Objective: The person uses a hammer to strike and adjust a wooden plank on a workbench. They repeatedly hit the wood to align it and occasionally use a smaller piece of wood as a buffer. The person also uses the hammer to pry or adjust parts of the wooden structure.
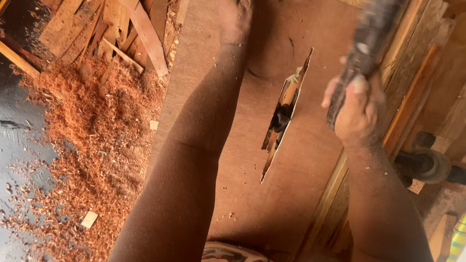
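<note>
My right hand [357,108] is shut on a dark, dusty brush-like tool [368,40] that reaches up toward the frame's top and is blurred. My left hand [235,11] stretches to the far end of a brown plywood table top [213,98]; its fingers are cut off by the frame's top edge, so I cannot tell whether it holds anything. Between my arms, a long narrow slot [284,115] in the table shows a dark saw part inside.
A heap of reddish sawdust [97,140] covers the dark floor at left. Offcut boards [116,24] are piled at upper left. A wooden rail [404,103] borders the table's right side, with a round motor part [428,165] beyond.
</note>
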